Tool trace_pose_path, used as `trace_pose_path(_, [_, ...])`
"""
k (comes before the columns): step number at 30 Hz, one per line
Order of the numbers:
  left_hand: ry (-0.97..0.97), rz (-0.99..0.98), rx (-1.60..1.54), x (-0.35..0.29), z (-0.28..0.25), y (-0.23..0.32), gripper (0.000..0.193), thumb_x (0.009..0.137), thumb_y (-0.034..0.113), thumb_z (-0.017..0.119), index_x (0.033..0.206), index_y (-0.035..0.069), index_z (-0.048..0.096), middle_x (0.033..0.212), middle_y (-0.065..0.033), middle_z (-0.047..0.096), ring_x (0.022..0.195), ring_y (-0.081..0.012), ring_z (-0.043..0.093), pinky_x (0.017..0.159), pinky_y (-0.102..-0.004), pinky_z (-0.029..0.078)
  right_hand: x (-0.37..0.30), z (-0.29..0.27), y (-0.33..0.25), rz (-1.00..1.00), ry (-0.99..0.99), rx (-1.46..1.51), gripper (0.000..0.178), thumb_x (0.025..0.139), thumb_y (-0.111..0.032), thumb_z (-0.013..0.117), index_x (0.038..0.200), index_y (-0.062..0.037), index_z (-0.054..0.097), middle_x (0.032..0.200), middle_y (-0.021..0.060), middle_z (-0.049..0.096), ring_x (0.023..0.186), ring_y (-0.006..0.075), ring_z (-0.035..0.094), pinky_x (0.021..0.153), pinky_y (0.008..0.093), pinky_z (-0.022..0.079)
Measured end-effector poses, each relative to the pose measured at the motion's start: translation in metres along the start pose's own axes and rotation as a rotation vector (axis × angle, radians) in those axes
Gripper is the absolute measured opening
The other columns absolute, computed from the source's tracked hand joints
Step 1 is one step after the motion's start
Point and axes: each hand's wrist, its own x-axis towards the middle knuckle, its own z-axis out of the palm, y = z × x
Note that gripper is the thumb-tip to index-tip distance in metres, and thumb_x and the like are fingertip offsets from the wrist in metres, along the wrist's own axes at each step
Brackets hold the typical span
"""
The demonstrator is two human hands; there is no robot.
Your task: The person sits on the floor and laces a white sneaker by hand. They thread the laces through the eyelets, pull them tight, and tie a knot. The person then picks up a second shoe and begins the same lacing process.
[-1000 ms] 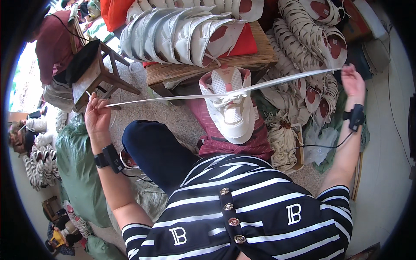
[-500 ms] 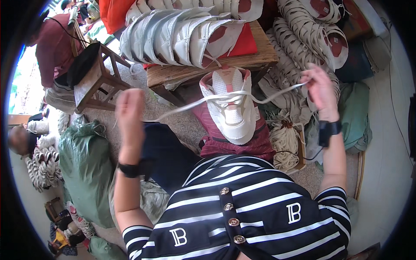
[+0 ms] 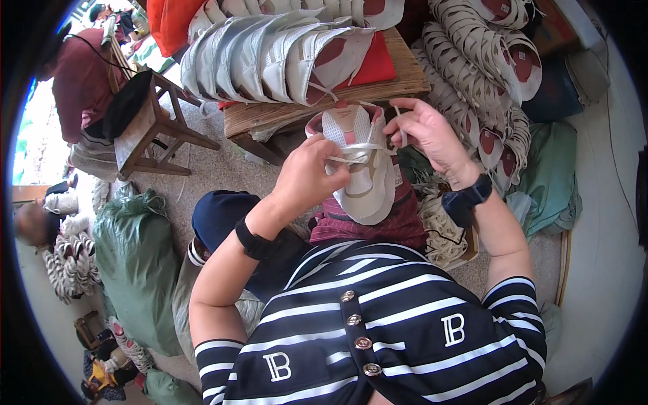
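Observation:
A white shoe upper [image 3: 368,206] with pink lining rests on the dark red striped cloth [image 3: 398,226] over my lap, toe toward me. White shoelace [image 3: 364,146] crosses its tongue. At the upper's left side, my left hand [image 3: 305,174] is closed in a pinch on one part of the lace, close to the eyelets. My right hand [image 3: 432,138] is raised just off the right side, with the other lace end between its bent fingers. Part of the upper's left edge is hidden behind my left hand.
A wooden bench [image 3: 270,120] ahead bears a row of nested white shoe uppers [image 3: 270,61]. More stacked uppers [image 3: 466,54] fill the far right. A box of white laces [image 3: 442,233] sits by my right side. Left are a green sack [image 3: 135,263], a wooden stool [image 3: 158,125] and another person [image 3: 81,81].
Both hands have come inward from wide apart to the shoe upper. The lace, stretched out to both sides before, is now gathered close over the tongue.

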Motion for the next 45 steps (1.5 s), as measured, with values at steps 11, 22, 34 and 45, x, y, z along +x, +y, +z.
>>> trace_pose_path(11, [0.455,-0.417,-0.561,-0.044,-0.044,-0.07,0.021,0.103,0.025,0.058,0.104,0.006,0.067,0.079,0.0067,0.053,0.067,-0.0029,0.046,0.058,-0.0206,0.037,-0.035,-0.27,-0.003,-0.206,0.512,0.607,0.035,0.088,0.006,0.063,0.123,0.0071,0.058,0.103,0.0084,0.066,0.078,0.0136,0.063,0.068,0.0244,0.053])
trace_pose_path(22, [1.045,-0.659,-0.869,-0.172,-0.26,-0.243,0.029,0.103,0.013,0.052,0.129,0.001,0.058,0.071,0.0064,0.043,0.055,-0.0036,0.033,0.048,-0.0207,0.03,-0.089,-0.391,-0.024,-0.482,0.911,0.434,0.023,0.099,-0.015,0.064,0.112,0.0041,0.061,0.087,0.0041,0.064,0.056,0.0036,0.041,0.047,0.0164,0.035])
trace_pose_path(34, [0.373,-0.489,-0.919,-0.045,-0.045,-0.052,0.029,0.101,0.01,0.059,0.126,-0.004,0.062,0.098,-0.0058,0.069,0.084,-0.01,0.062,0.079,-0.0243,0.051,-0.011,0.007,0.022,-0.067,0.13,-0.253,0.021,0.1,-0.018,0.059,0.115,-0.0039,0.064,0.097,0.0031,0.071,0.078,0.0063,0.063,0.06,0.0167,0.042])
trace_pose_path(45, [0.187,-0.509,-0.859,-0.028,0.013,-0.02,0.026,0.106,0.023,0.052,0.103,0.002,0.067,0.084,0.0025,0.065,0.067,-0.002,0.048,0.06,-0.0183,0.04,-0.01,0.02,0.01,0.141,-0.105,-0.339,0.015,0.097,-0.018,0.063,0.092,-0.0039,0.065,0.077,-0.0027,0.059,0.06,0.0021,0.049,0.055,0.0178,0.041])
